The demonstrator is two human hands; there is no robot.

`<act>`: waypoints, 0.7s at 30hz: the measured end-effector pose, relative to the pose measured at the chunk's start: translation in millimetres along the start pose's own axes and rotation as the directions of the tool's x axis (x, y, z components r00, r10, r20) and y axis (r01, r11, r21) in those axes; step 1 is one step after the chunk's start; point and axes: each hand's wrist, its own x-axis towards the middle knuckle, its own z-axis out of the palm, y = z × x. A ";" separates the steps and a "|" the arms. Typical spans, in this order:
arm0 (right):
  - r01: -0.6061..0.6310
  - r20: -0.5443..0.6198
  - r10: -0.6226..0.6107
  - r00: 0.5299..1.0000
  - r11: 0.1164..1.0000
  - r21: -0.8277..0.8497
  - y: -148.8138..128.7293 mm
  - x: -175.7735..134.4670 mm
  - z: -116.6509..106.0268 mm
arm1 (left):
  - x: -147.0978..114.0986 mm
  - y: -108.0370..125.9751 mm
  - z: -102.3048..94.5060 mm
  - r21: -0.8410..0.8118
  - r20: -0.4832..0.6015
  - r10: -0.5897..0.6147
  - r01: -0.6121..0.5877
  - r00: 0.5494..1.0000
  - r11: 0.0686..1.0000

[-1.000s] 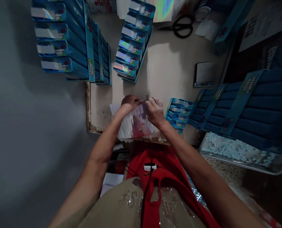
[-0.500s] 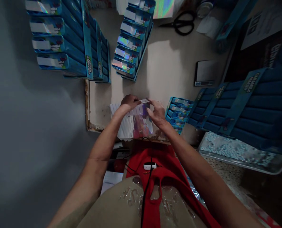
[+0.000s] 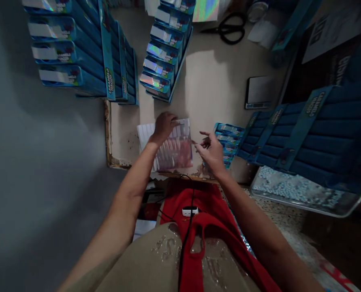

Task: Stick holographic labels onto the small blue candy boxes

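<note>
Two hands working, both mine, reaching forward from either side of my red apron (image 3: 198, 191) to the near edge of the table (image 3: 201, 89).

Left hand (image 3: 164, 127): forearm runs up and to the right, back of hand uppermost, fingers bent over the packets (image 3: 174, 156) near their far edge. It's touching them; can't tell from this angle if the fingertips pinch or just press.

Right hand (image 3: 212, 152): released. Forearm comes in from the lower right, hand angled up-left, index stretched out, other fingers loosely bent, thumb side toward the packets. Just beside their right edge, apart from them, partly in front of the small rack (image 3: 232, 140).

Packets: one overlapping row, flat on the table at the near edge, between my forearms, under the left hand. Clear and white, pinkish at the right end. Too blurred for a count.

Counts elsewhere:
- 1 middle rack (image 3: 159, 63), six blue packs visible, farthest one cut by the frame.
- Left stack (image 3: 57, 53): four pack ends facing me, the top one cropped.
- Small rack: at least four packs, rest behind my hand.
- Right stack (image 3: 298, 129): at least two labelled bands.
- 1 scissors (image 3: 237, 40), far side.
- 1 scale (image 3: 258, 91), right of centre.
- 1 tray (image 3: 308, 209) of pale blue bits, lower right.
</note>
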 end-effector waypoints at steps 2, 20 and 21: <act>-0.083 -0.002 0.085 0.996 0.981 0.177 -5.7 -8.9 -15.3 | -10.3 4.0 4.5 -0.078 -0.195 0.009 -0.024 0.981 0.997; -0.298 0.029 0.305 0.952 0.901 0.314 8.7 -38.9 -74.5 | -79.5 122.8 44.2 -0.819 0.396 -0.159 0.426 0.904 0.384; -0.291 -0.038 0.313 0.949 0.916 0.276 12.9 -38.3 -77.5 | -81.5 126.7 47.5 -0.822 0.371 -0.175 0.411 0.912 0.395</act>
